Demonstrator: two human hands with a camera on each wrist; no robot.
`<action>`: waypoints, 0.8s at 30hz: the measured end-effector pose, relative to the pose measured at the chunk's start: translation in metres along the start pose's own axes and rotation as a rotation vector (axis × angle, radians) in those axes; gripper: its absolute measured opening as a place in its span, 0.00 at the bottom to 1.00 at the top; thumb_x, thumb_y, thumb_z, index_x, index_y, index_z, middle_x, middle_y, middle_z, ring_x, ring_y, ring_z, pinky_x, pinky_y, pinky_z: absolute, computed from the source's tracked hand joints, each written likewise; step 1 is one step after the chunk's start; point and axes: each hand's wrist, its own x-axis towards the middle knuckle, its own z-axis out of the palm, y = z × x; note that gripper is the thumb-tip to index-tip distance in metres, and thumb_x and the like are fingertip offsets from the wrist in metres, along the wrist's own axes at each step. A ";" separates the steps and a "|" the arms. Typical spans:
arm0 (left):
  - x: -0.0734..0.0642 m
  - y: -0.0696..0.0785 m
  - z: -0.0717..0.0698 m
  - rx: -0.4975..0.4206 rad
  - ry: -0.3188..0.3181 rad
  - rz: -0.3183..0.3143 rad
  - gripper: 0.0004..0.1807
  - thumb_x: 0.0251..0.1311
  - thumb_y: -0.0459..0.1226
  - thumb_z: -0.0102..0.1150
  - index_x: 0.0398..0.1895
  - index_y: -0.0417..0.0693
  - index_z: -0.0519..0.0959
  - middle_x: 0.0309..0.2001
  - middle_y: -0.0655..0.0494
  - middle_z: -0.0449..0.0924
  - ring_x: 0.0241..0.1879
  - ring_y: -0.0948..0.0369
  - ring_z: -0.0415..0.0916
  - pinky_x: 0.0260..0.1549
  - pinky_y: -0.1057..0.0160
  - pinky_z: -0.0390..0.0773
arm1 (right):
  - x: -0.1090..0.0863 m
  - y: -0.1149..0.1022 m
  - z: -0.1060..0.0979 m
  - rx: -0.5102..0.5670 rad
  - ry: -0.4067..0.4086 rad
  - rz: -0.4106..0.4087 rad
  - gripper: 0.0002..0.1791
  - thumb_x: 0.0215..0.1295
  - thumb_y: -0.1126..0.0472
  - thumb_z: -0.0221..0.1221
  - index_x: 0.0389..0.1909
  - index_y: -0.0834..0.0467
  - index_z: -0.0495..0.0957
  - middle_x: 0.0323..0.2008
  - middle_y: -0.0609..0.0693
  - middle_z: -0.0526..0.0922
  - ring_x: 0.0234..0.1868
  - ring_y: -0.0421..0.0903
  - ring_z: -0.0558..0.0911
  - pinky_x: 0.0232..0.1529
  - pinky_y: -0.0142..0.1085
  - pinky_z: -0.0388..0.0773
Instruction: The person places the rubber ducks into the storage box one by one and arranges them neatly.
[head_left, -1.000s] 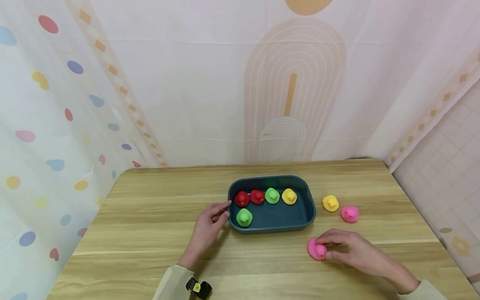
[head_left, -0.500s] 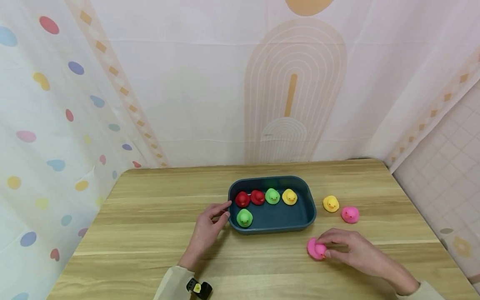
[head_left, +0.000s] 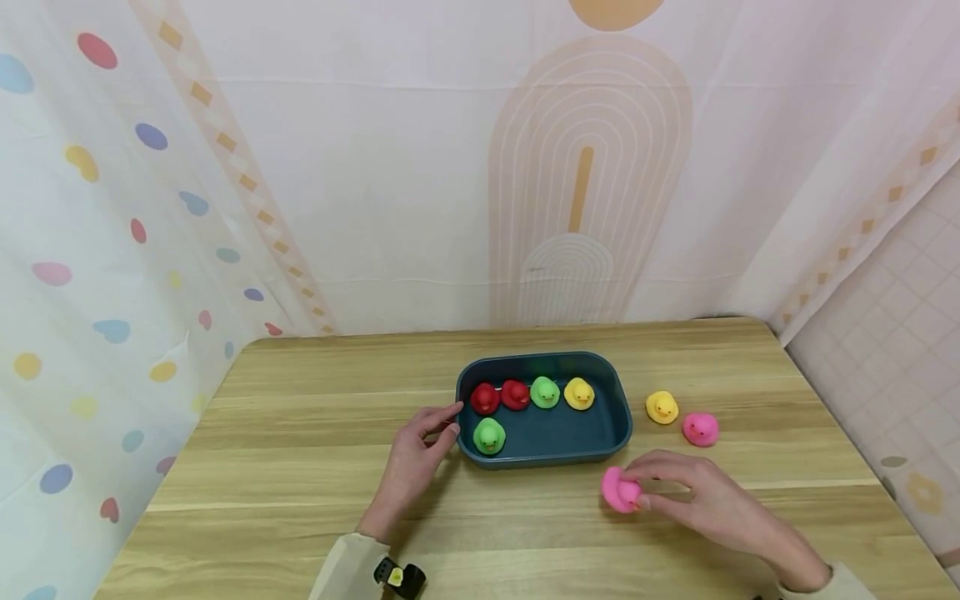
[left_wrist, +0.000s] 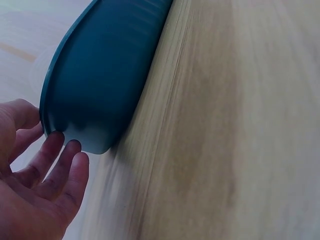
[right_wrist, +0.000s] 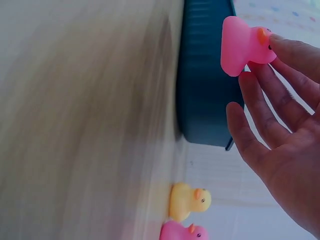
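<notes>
My right hand pinches a pink rubber duck by its head between thumb and fingertips. In the right wrist view the pink duck is held up at the rim height of the dark teal tray, clear of the wood. The tray stands mid-table, with two red ducks, two green ducks and a yellow duck inside. Against its left end rest the fingertips of my left hand, fingers loosely extended. The left wrist view has these fingers at the end wall.
Right of the tray, a yellow duck and another pink duck sit on the wooden table. A patterned curtain hangs behind the table. A small dark device is worn on the left wrist.
My right hand has lifted the pink duck off the table and moved it slightly left, towards the tray. The left hand and tray stay where they were.
</notes>
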 end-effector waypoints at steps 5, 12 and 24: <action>0.000 0.000 0.000 -0.008 0.001 0.003 0.18 0.72 0.31 0.61 0.63 0.43 0.83 0.54 0.48 0.82 0.52 0.55 0.80 0.51 0.62 0.83 | 0.005 -0.008 0.000 -0.013 0.017 0.007 0.13 0.71 0.56 0.66 0.54 0.44 0.86 0.52 0.38 0.86 0.53 0.39 0.82 0.53 0.36 0.81; 0.000 0.000 -0.001 -0.005 -0.004 -0.001 0.18 0.72 0.32 0.61 0.63 0.44 0.83 0.54 0.49 0.81 0.53 0.55 0.80 0.52 0.59 0.83 | 0.011 -0.017 0.002 -0.001 0.042 0.026 0.13 0.71 0.54 0.66 0.55 0.43 0.86 0.53 0.38 0.85 0.54 0.38 0.82 0.53 0.38 0.82; 0.000 0.000 0.000 -0.012 -0.006 -0.001 0.18 0.72 0.32 0.61 0.64 0.43 0.82 0.54 0.49 0.81 0.52 0.55 0.80 0.51 0.61 0.83 | 0.025 -0.025 0.006 0.044 0.062 0.009 0.12 0.72 0.55 0.65 0.53 0.40 0.86 0.52 0.36 0.84 0.53 0.39 0.82 0.51 0.42 0.83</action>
